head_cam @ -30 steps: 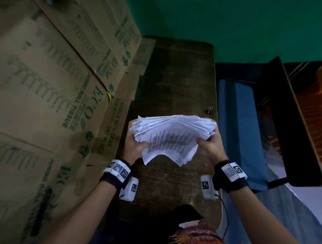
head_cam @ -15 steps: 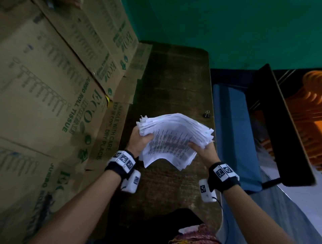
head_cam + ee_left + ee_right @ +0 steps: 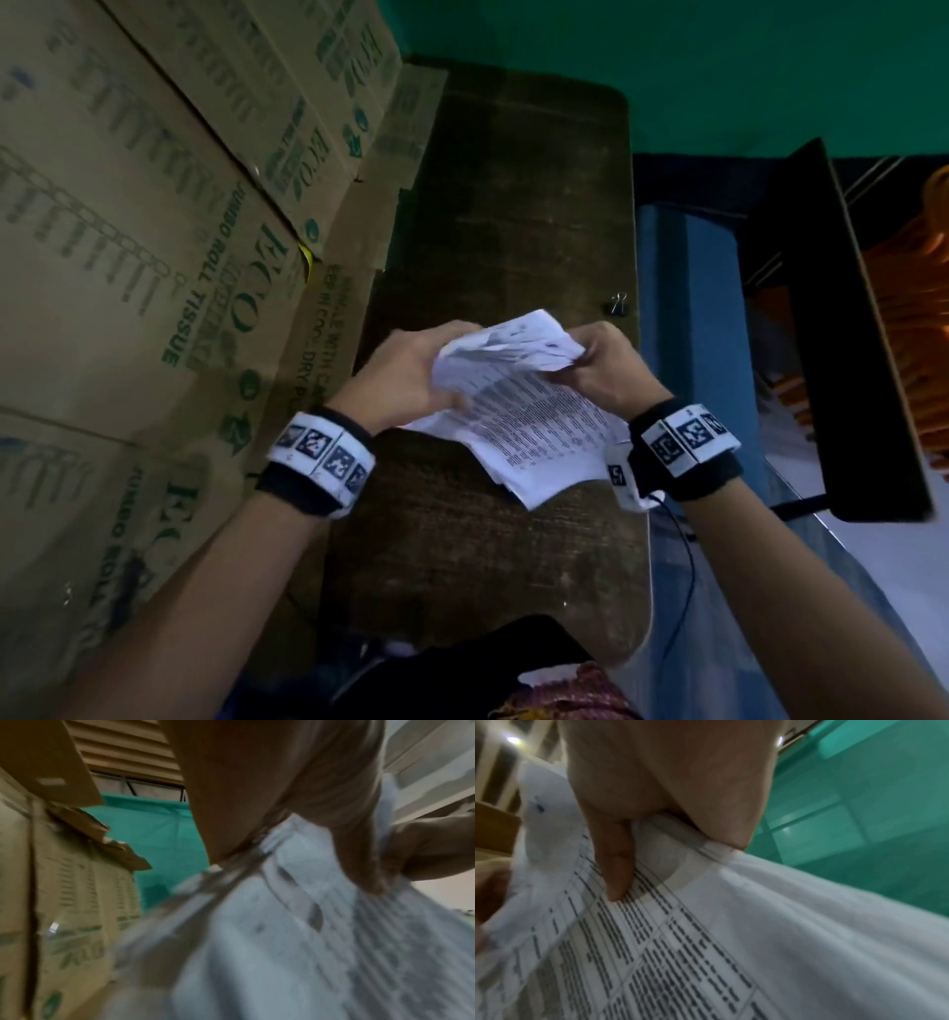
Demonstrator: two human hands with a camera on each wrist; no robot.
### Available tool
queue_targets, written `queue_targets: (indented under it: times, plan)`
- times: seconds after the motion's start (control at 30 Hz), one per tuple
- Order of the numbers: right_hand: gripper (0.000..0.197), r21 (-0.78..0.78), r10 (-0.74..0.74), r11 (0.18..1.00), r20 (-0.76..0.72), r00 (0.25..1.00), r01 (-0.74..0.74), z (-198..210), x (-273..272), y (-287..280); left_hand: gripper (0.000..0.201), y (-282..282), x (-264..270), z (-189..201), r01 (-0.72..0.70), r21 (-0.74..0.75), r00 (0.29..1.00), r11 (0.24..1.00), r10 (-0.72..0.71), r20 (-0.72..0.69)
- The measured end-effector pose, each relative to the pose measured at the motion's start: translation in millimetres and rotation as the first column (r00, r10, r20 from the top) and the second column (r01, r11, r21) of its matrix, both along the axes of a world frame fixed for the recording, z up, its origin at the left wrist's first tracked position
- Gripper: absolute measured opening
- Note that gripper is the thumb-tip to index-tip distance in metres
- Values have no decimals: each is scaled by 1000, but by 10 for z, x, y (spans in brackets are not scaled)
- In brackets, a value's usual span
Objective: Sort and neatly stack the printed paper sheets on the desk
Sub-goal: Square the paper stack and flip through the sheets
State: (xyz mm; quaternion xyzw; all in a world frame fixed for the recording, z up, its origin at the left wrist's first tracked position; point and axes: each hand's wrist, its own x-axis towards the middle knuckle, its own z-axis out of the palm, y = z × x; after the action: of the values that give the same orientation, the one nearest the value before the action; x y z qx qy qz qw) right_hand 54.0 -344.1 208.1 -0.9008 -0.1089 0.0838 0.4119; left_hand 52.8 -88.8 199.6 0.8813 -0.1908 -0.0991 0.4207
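Observation:
A thick bundle of white printed paper sheets (image 3: 534, 431) hangs above the dark wooden desk (image 3: 513, 205), its printed tables facing me. My left hand (image 3: 411, 380) grips the bundle's upper left side, thumb over the front. My right hand (image 3: 601, 370) grips the upper right corner. The top of the bundle is bent and bunched between both hands. In the right wrist view the thumb (image 3: 616, 862) presses on the printed sheets (image 3: 680, 953). The left wrist view is blurred; the left hand (image 3: 282, 801) clutches the sheets (image 3: 282, 953).
Large cardboard boxes (image 3: 154, 231) printed in green stand along the desk's left side. A small black binder clip (image 3: 619, 303) lies near the desk's right edge. To the right are a blue surface (image 3: 683, 334) and a dark panel (image 3: 832, 334). A green wall (image 3: 667, 51) is behind.
Both hands have shifted up to the bundle's top edge and drawn closer together. The fanned sheets now hang down as a narrower, bunched bundle.

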Motion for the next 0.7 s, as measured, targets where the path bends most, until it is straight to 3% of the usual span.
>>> queue_targets:
  times: [0.07,0.13,0.2,0.27,0.3,0.33,0.37,0.43,0.5,0.57,0.63,0.7]
  plan:
    - [10,-114,8,994,58,998,-1,5,-48,121,31,-66,-20,-92,-93,-120,994,988,86,-66]
    - [20,-249,3,968,95,995,20,-51,-98,97,19,-37,-40,-178,-246,-262,961,933,201,-187]
    - [32,-441,-68,895,2,998,62,-172,-177,-100,28,120,-55,-267,-324,-298,937,898,261,-233]
    - [35,-516,-192,847,-78,978,125,-300,-280,-384,40,312,-70,-315,-386,-309,917,869,323,-236]
    - [37,-416,-252,891,-116,961,183,-366,-321,-526,39,390,-79,-321,-423,-317,899,849,350,-265]
    - [39,-199,-301,943,-162,940,268,-427,-376,-631,36,449,-89,-342,-463,-336,878,820,373,-299]
    - [43,68,-333,932,-220,917,355,-497,-426,-697,34,489,-97,-393,-510,-350,852,786,407,-329]
    - [55,415,-336,786,-334,880,458,-639,-504,-712,39,528,-120,-484,-646,-301,750,702,508,-424]
    - [52,512,-275,717,-415,867,473,-746,-577,-578,51,538,-152,-554,-707,-340,696,619,528,-486]
    - [43,477,-338,687,-458,823,548,-771,-594,-412,59,486,-204,-610,-715,-378,697,588,556,-453]
    - [41,409,-493,663,-393,776,628,-797,-552,-355,56,374,-251,-616,-738,-394,674,547,617,-406]
    - [41,386,-537,701,-269,800,600,-879,-527,-405,47,303,-284,-681,-758,-421,646,499,667,-371]
